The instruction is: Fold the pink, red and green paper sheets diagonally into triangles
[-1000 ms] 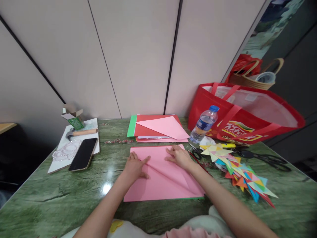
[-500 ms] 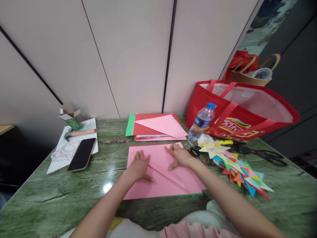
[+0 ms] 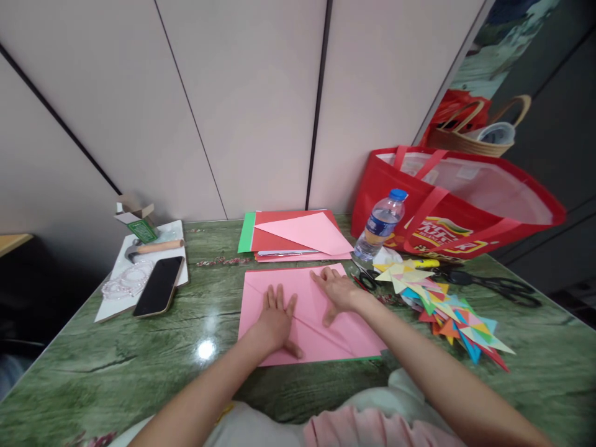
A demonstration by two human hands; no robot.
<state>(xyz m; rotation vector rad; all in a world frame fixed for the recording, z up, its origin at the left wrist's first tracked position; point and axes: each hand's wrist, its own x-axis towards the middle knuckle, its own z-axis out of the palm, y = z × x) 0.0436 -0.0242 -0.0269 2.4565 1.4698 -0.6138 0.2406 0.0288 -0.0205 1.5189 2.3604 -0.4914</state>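
Note:
A pink sheet of paper [image 3: 261,316] lies in front of me, with a diagonal crease or fold running down across it to the lower right. Red shows along its back edge and green along its front edge, from sheets beneath. My left hand [image 3: 278,320] rests flat on the paper, left of the middle, its fingers spread. Near the paper's back right, my right hand [image 3: 338,292] presses down with fingers stretched forward and the thumb apart. Neither hand grips anything.
Behind the sheet is a paper stack [image 3: 298,226]. Rightward stand a water bottle [image 3: 379,226], a red bag [image 3: 447,205], scissors [image 3: 367,279], colourful folded paper pieces [image 3: 447,310] and black scissors [image 3: 498,285]. Leftward lie a phone [image 3: 158,288], a hammer [image 3: 156,248] and a small green box [image 3: 139,226].
My left hand has slid to the right over the pink paper. My right hand stays nearly where it was, and the view has shifted slightly.

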